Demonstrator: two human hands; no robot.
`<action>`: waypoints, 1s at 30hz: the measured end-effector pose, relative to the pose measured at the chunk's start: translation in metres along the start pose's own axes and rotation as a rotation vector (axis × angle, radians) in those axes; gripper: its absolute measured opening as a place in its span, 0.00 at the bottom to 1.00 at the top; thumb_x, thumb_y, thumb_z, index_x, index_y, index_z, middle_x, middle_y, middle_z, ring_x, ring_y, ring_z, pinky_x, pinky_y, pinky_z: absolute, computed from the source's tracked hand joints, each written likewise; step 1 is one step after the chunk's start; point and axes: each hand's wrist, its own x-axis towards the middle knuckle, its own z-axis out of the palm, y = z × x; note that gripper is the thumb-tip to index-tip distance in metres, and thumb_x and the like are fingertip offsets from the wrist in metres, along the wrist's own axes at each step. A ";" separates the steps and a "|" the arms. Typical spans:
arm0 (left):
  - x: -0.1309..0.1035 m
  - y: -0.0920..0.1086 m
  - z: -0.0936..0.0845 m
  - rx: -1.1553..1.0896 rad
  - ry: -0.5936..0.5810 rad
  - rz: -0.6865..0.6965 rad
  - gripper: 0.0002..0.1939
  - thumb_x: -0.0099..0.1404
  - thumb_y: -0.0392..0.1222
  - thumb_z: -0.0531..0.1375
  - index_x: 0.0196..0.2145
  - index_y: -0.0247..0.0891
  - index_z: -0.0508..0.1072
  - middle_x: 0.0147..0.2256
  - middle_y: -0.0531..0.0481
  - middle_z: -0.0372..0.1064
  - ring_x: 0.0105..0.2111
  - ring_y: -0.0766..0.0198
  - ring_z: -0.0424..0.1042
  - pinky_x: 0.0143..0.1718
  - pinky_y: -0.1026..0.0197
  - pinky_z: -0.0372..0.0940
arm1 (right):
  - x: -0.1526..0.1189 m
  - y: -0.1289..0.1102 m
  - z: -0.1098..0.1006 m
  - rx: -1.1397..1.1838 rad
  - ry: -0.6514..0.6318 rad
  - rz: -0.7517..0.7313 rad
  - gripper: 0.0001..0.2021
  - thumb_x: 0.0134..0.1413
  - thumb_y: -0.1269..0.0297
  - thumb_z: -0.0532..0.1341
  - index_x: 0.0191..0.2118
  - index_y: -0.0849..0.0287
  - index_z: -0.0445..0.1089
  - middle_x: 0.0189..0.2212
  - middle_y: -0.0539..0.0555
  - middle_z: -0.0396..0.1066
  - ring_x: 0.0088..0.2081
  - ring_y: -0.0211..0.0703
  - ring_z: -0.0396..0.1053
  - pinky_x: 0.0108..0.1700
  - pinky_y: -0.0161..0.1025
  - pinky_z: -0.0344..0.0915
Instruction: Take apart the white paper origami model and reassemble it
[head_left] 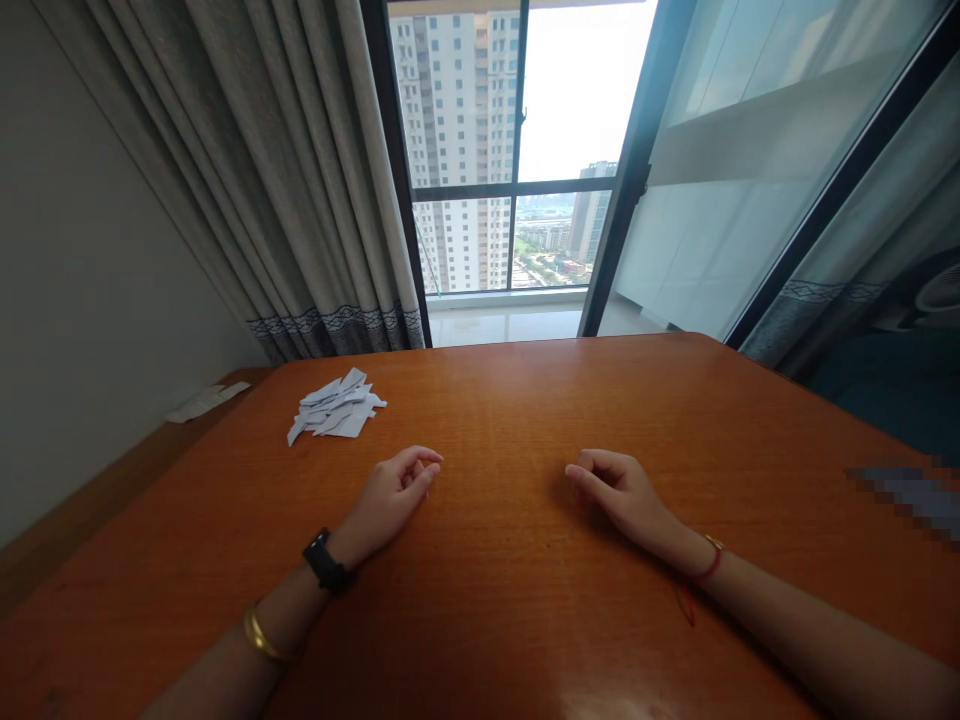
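Note:
My left hand (401,490) rests on the brown wooden table (495,610), its fingers loosely curled in and the thumb close to the index finger. Nothing shows in it. Across from it, my right hand (615,490) is curled with the thumb against the bent fingers, and I see no object there either. A wide strip of tabletop separates the two hands. Beyond my left hand, a heap of white paper pieces (337,405) lies near the table's far left part, apart from the fingers. On the left wrist are a black watch (325,560) and a gold bangle.
More pale paper strips (206,402) lie off the table's left edge, beside the wall. A grey curtain (300,180) hangs behind the far left corner. Past the far edge is a window (517,150) with buildings outside. A blurred patch (911,497) covers something at the right edge.

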 end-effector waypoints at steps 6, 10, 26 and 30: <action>0.001 0.000 0.000 -0.027 -0.074 -0.039 0.18 0.63 0.53 0.55 0.43 0.37 0.70 0.25 0.54 0.65 0.23 0.65 0.64 0.26 0.64 0.59 | 0.001 0.001 0.002 -0.046 0.031 0.027 0.22 0.55 0.48 0.57 0.18 0.57 0.59 0.17 0.48 0.60 0.23 0.37 0.57 0.26 0.36 0.54; 0.002 -0.002 -0.001 -0.032 -0.091 -0.059 0.19 0.63 0.53 0.56 0.43 0.36 0.70 0.25 0.54 0.65 0.24 0.65 0.64 0.26 0.64 0.60 | 0.002 0.007 0.003 -0.007 0.039 0.073 0.21 0.54 0.48 0.58 0.18 0.57 0.61 0.17 0.48 0.62 0.23 0.37 0.58 0.26 0.35 0.55; 0.005 -0.014 -0.001 -0.074 -0.141 -0.084 0.18 0.63 0.54 0.56 0.42 0.36 0.71 0.26 0.54 0.65 0.25 0.65 0.64 0.28 0.64 0.61 | 0.008 0.013 -0.003 0.390 0.011 0.241 0.19 0.51 0.51 0.62 0.19 0.59 0.62 0.18 0.49 0.65 0.21 0.35 0.59 0.25 0.35 0.53; 0.005 -0.015 -0.001 -0.060 -0.155 -0.079 0.18 0.64 0.53 0.56 0.42 0.37 0.71 0.27 0.54 0.65 0.26 0.65 0.65 0.29 0.64 0.61 | 0.009 0.015 -0.003 0.443 0.027 0.278 0.17 0.50 0.52 0.63 0.21 0.59 0.65 0.18 0.48 0.65 0.20 0.34 0.58 0.24 0.35 0.51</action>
